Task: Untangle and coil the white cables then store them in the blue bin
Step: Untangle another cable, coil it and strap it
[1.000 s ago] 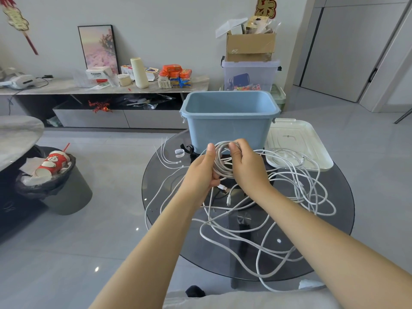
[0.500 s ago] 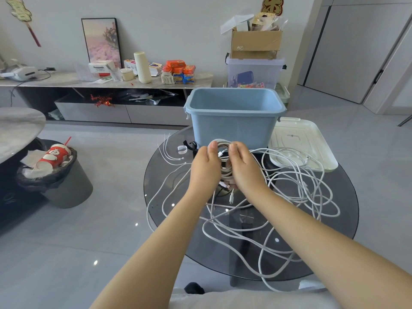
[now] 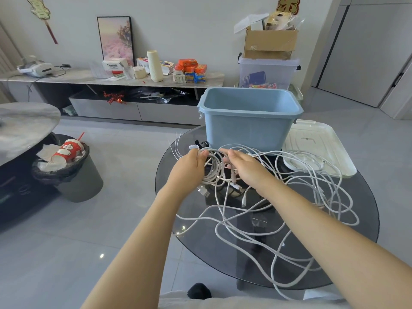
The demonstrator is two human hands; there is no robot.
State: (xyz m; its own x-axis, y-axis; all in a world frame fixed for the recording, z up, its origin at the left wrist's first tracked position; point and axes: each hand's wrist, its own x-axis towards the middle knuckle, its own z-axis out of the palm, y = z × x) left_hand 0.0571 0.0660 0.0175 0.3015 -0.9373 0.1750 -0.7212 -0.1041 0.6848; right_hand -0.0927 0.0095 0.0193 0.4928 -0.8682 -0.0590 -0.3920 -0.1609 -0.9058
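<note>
Grey tiled floor all round, and over the dark round glass worktop [image 3: 347, 259] the work is going on at centre. The left hand [image 3: 189, 168] is curling its fingers round a partly wound coil [image 3: 214, 168] of white cable, pinching it near the top, a flat USB plug dangling below. The right hand [image 3: 247, 168] is reaching in at three o'clock of the coil, fingers loosely spread against the loops; whether it is actually gripping a strand, I cannot tell. Outward from there, the loose white cables [image 3: 289, 208] are sprawling from three round to six o'clock, thin, matte and springy, crossing in big slack loops. That is looking like most of the job left. At twelve o'clock the blue bin [image 3: 249, 128], smooth rigid plastic, is showing nothing inside. Its white ribbed lid [image 3: 323, 148] is lying at two o'clock.
</note>
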